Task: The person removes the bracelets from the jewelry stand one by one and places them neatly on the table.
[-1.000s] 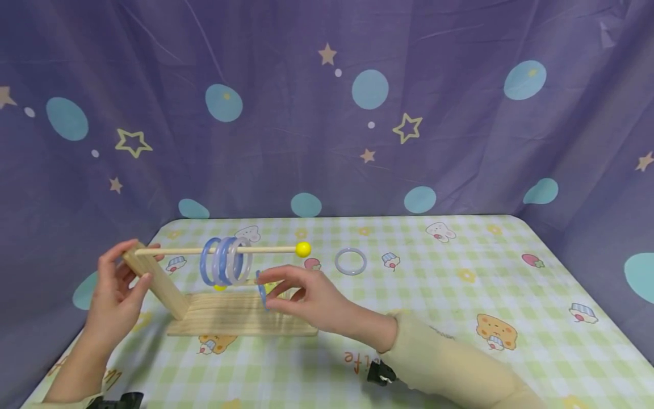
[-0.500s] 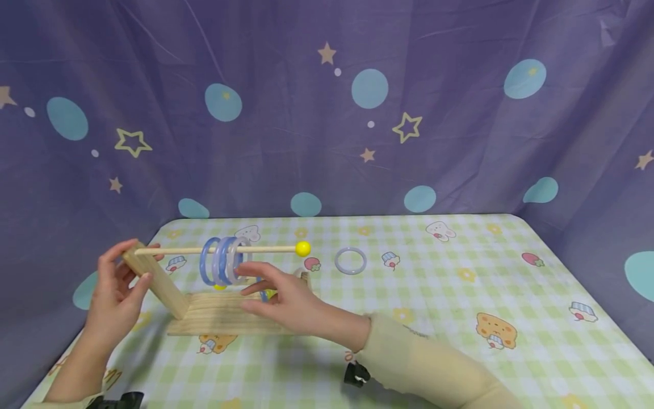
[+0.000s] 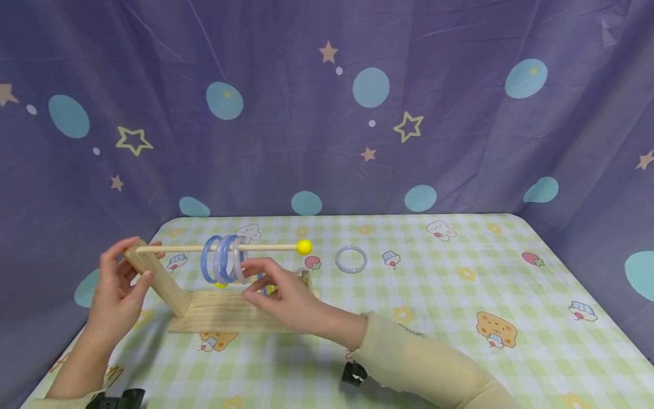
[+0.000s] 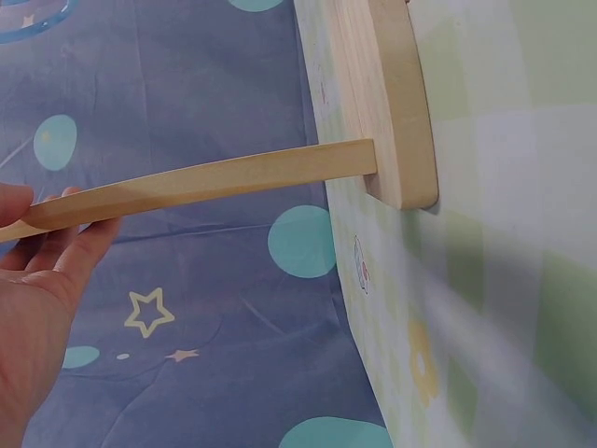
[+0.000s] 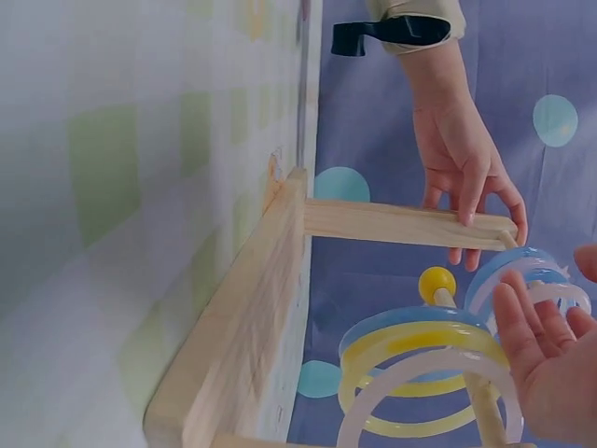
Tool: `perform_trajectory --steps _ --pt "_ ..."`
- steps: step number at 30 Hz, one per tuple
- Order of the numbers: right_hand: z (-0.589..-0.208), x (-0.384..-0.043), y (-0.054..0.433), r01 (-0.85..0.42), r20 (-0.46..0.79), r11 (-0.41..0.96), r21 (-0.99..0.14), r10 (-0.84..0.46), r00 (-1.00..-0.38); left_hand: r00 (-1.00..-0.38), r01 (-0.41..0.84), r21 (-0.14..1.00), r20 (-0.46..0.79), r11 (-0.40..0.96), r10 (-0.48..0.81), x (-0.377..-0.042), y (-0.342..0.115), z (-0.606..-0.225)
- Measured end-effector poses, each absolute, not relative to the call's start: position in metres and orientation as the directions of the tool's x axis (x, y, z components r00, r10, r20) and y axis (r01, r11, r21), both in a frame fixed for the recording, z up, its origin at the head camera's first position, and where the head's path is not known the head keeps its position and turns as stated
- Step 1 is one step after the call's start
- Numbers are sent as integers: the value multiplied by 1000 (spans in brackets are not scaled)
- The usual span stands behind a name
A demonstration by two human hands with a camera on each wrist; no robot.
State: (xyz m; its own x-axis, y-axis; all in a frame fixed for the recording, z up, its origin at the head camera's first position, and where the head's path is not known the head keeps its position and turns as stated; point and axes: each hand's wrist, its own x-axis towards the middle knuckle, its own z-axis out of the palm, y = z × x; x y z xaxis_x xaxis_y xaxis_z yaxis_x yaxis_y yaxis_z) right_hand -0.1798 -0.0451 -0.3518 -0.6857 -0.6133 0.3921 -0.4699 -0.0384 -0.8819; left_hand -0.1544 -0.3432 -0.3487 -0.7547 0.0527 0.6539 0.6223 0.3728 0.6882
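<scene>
A wooden stand (image 3: 219, 312) has a slanted upright and an upper rod tipped with a yellow ball (image 3: 304, 247). My left hand (image 3: 114, 295) grips the top of the upright between thumb and fingers; the left wrist view shows this upright (image 4: 233, 177) close up. Several blue and whitish bangle-like rings hang on the upper rod, a blue ring (image 3: 205, 261) leftmost. At the rightmost whitish ring (image 3: 238, 258) is my right hand (image 3: 291, 298), index fingertip at its edge and thumb apart. On the lower rod hang a blue ring (image 5: 410, 318), a yellow ring (image 5: 420, 430) and a pale ring.
A loose pale lilac ring (image 3: 351, 271) lies on the checked tablecloth (image 3: 429, 295), right of the stand. Behind the table hangs a purple curtain (image 3: 286, 113) with stars and dots. The lower rod's yellow ball (image 5: 437, 284) points toward the upright.
My right hand has left the blue ring on the lower rod and moved left to the upper rod's rings; its thumb and index finger have drawn closer together. The left hand stays put.
</scene>
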Motion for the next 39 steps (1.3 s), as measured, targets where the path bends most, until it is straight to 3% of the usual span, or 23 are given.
perform_trajectory --steps 8,19,32,39 --pt "-354 -181 -40 -483 480 -141 -864 -513 -711 -753 625 686 655 371 57 -156 -343 -349" --pt "-356 -181 -33 -554 542 -115 -824 -440 -715 -745 632 678 664 375 54 -155 -344 -349" --pt "-365 -183 -14 -617 612 -124 -777 -379 -694 -705 697 655 701 292 111 -158 -346 -348" --pt "-368 -184 -2 -662 653 -126 -739 -379 -656 -724 665 663 685 344 79 -157 -344 -349"
